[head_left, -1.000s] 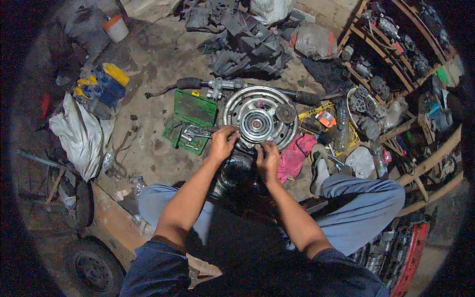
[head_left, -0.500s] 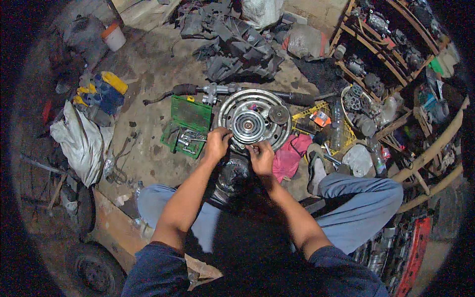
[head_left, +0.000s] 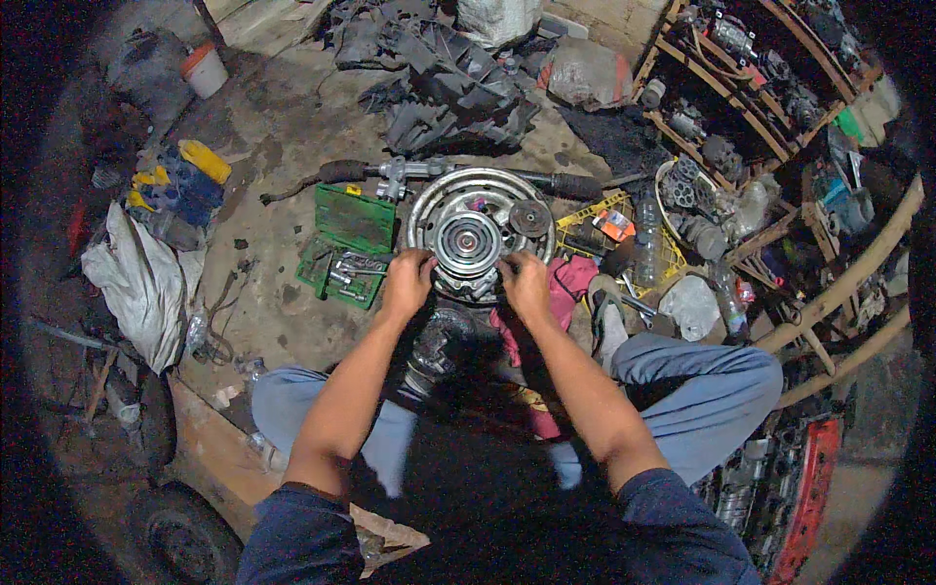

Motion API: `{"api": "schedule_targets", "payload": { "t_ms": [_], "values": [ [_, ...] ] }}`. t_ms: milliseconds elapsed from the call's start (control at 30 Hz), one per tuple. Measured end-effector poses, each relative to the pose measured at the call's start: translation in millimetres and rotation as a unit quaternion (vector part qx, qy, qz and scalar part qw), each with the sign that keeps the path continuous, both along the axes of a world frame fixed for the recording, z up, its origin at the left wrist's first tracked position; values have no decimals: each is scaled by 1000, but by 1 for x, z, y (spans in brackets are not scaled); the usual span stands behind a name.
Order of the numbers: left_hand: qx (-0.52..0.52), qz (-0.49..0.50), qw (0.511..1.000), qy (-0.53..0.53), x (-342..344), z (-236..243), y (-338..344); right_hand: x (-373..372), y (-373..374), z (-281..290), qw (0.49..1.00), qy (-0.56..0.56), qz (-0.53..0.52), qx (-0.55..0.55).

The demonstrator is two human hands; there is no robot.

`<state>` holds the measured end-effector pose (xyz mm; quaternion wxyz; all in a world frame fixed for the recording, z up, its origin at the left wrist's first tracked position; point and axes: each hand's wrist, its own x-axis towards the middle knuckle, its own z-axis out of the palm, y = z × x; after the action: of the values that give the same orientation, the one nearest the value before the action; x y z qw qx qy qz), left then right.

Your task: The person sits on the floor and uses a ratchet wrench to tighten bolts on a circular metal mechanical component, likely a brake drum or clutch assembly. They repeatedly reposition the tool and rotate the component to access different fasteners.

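Note:
A round grooved metal pulley [head_left: 468, 246] with concentric rings lies over a steel wheel rim [head_left: 478, 174]. My left hand [head_left: 408, 281] closes its fingertips at the pulley's left edge. Across from it, my right hand [head_left: 527, 285] has its fingers bent against the lower right edge. A smaller toothed-looking disc [head_left: 529, 218] rests on the rim at the far right of the pulley. Just nearer to me, between my forearms, stands a dark metal part [head_left: 439, 341], partly in shadow. Left of the rim is an open green socket case [head_left: 353, 216] with shiny sockets [head_left: 356, 268] in it.
Behind the rim runs a steering rack [head_left: 424, 172]. On the right are a pink cloth [head_left: 568, 283], a yellow crate [head_left: 673, 255], a plastic bottle [head_left: 647, 239] and wooden shelves of parts [head_left: 760, 117]. Dark plastic pieces [head_left: 458, 97] pile up at the back; a tyre [head_left: 185, 531] lies lower left.
My right hand has moved from the pulley's near edge round to its right side. My left hand stays at the left edge. The whole view has shifted slightly.

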<state>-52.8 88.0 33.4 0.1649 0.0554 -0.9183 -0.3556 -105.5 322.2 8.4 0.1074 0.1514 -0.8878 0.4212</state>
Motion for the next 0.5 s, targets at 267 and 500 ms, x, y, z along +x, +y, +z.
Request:
{"api": "schedule_targets", "payload": {
  "t_ms": [267,500],
  "values": [
    [-21,7,1000,3,-2,-2,-2,-5,2,0,997,-10,59,43],
    [-4,16,1000,10,1,18,10,-9,4,3,992,-60,59,91]
  ]
}}
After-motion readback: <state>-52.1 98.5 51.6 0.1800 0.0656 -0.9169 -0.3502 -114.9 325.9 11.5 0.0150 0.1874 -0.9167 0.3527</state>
